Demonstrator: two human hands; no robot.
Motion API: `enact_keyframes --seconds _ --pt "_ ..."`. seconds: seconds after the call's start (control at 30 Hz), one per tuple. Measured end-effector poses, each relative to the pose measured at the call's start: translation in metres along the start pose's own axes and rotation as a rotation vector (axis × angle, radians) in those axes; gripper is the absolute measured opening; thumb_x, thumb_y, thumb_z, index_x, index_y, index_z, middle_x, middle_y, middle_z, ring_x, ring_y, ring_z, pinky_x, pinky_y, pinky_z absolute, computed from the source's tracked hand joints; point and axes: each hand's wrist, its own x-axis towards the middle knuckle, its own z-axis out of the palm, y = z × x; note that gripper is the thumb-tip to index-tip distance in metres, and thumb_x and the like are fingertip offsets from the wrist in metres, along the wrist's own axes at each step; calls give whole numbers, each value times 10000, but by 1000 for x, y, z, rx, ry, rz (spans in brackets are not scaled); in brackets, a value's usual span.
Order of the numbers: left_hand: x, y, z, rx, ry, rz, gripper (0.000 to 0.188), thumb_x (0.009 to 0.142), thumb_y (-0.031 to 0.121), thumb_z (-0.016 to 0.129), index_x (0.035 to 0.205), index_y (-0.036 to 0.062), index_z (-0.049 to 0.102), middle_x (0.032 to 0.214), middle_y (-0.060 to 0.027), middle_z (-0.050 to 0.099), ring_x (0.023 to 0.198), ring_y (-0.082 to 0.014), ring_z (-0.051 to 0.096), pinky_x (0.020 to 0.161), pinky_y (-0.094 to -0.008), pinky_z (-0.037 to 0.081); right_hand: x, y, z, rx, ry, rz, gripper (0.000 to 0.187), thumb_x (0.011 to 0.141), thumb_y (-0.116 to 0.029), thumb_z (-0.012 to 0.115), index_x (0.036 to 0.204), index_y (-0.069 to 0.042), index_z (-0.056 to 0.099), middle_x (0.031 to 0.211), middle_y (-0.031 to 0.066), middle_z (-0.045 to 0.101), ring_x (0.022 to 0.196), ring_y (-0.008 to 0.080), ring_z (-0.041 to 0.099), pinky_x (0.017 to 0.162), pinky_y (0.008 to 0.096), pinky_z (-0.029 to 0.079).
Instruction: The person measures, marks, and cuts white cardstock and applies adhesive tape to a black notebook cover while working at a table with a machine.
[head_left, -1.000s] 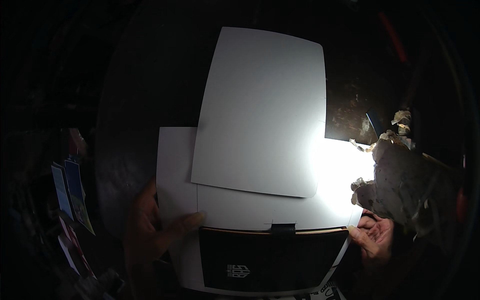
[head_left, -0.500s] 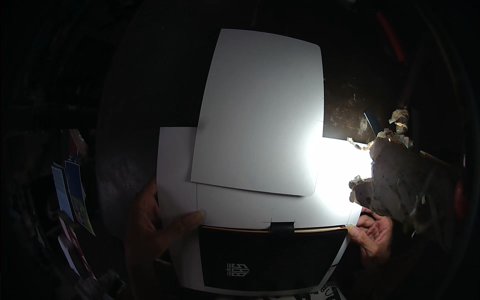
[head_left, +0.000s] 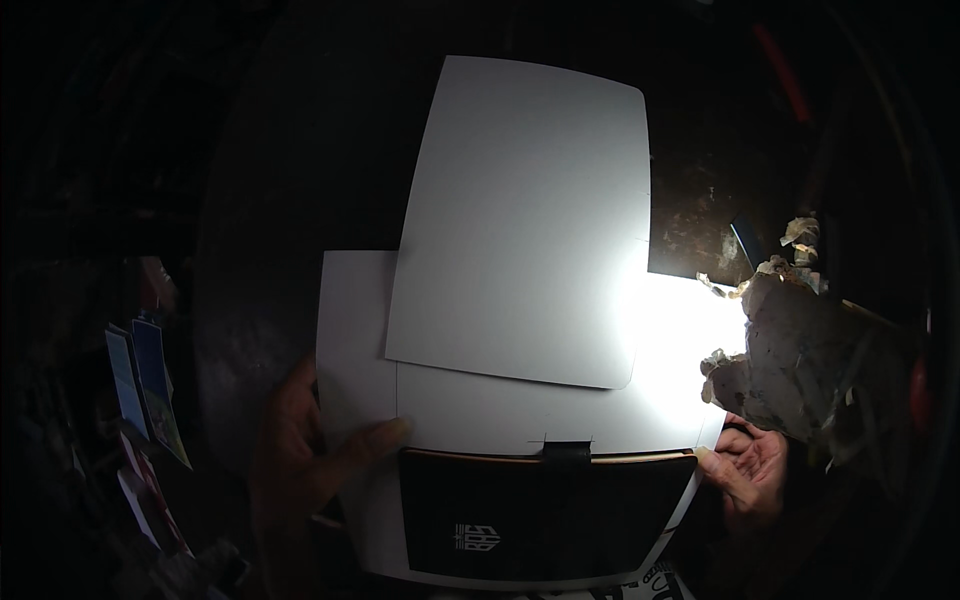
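A large white sheet [head_left: 358, 330] with thin drawn lines lies before me. On its near part rests a flat black notebook-like item [head_left: 545, 520] with a pale edge, a light printed mark and a short black tab [head_left: 568, 452] at its far edge. My left hand [head_left: 310, 450] is closed on the sheet's left side, thumb on top, other fingers under or behind it. At the right, my right hand [head_left: 745, 475] pinches the sheet's edge beside the black item's far corner, fingers curled. A second white sheet [head_left: 520, 220] with rounded right corners overlaps the first at the far side.
A grimy grey lamp-like housing [head_left: 805, 350] with torn wrapping juts in from the right, bright light spilling from its end onto the sheets. Several coloured cards [head_left: 150, 390] stand or lie at the left. A red strip [head_left: 782, 72] shows at the far right; surroundings are dark.
The sheets, the black item and both hands appear shifted very slightly to the right in the view. Both hands keep the same hold.
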Motion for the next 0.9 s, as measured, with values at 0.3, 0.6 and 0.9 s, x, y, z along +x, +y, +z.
enact_keyframes --seconds 0.3,0.6,0.9 --pt "-1 3 1 7 6 -23 661 806 147 808 1356 -48 498 1094 -210 708 979 -261 723 886 -379 581 1 -11 9 -27 -52 -12 144 883 86 685 1024 99 659 915 141 731 820 112 675 767 219 524" --pt "-6 4 1 55 7 -61 655 814 118 793 1384 -5 494 1177 -155 683 1072 -217 672 947 -347 521 -12 9 21 -334 391 -530 238 906 -13 696 1118 61 616 1073 139 684 925 146 673 864 271 523" --pt "-1 -45 -6 58 13 184 756 825 133 812 1429 -36 390 1223 -226 657 1113 -272 666 975 -384 519 -39 13 27 -977 -197 -978 842 722 -413 902 1375 -35 527 1336 164 535 1243 325 504 1009 453 454"
